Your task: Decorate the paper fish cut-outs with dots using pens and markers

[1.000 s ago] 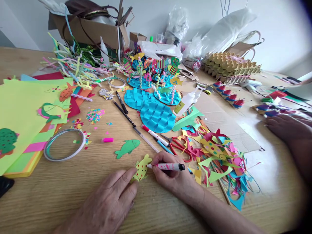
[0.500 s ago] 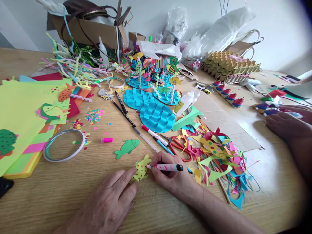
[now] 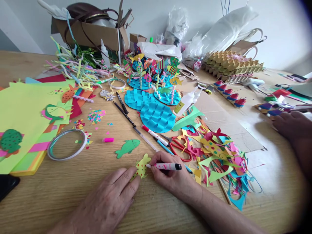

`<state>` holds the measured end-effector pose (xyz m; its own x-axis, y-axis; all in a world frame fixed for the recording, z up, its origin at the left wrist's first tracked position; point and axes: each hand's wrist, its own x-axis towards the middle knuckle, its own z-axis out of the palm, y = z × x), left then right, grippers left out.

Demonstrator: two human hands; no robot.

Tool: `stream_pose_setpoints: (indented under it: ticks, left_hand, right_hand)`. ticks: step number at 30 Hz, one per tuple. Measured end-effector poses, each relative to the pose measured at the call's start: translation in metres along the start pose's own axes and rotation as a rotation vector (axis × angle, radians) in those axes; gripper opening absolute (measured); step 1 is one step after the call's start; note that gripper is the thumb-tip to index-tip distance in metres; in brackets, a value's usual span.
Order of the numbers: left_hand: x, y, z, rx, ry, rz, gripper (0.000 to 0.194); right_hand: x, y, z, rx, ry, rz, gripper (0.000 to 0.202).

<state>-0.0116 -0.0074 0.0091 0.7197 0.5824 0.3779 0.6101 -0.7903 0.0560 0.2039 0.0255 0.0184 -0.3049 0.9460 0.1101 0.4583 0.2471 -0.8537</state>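
A small yellow paper fish (image 3: 142, 164) with red dots lies on the table, held down by the thumb and fingers of my left hand (image 3: 117, 191). Its lower end is hidden under those fingers. My right hand (image 3: 170, 177) grips a white marker (image 3: 165, 166) with pink print and a black end. The marker's tip touches the fish's right edge or sits just beside it. Above the yellow fish is a green paper fish (image 3: 127, 148), lying flat. A bright pink marker cap (image 3: 108, 140) rests to the left.
Red-handled scissors (image 3: 181, 149) and paper scraps (image 3: 219, 159) lie right of my right hand. Blue paper discs (image 3: 157, 117) and a glue bottle (image 3: 184, 104) stand farther back. A tape roll (image 3: 67, 158) sits left. Another person's hand (image 3: 290, 125) rests at far right.
The camera view has shifted slightly, and the marker's rear end has dipped a little to the left. My left hand stays on the fish. The other person's hand has moved slightly right.
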Motion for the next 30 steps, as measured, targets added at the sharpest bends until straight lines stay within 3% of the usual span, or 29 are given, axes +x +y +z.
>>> stream_pose_setpoints:
  ticks: [4, 12, 30]
  left_hand:
    - [0.001, -0.001, 0.001, -0.021, -0.116, 0.014, 0.046]
    - [0.023, 0.000, -0.002, -0.078, -0.245, -0.048, 0.032]
    - [0.015, 0.003, 0.006, 0.007, -0.118, -0.009, 0.032]
  right_hand:
    - [0.001, 0.000, -0.001, 0.007, -0.009, 0.004, 0.010]
    - [0.001, -0.001, -0.002, 0.007, -0.012, -0.008, 0.009]
    - [0.000, 0.001, -0.001, 0.019, 0.009, 0.008, 0.009]
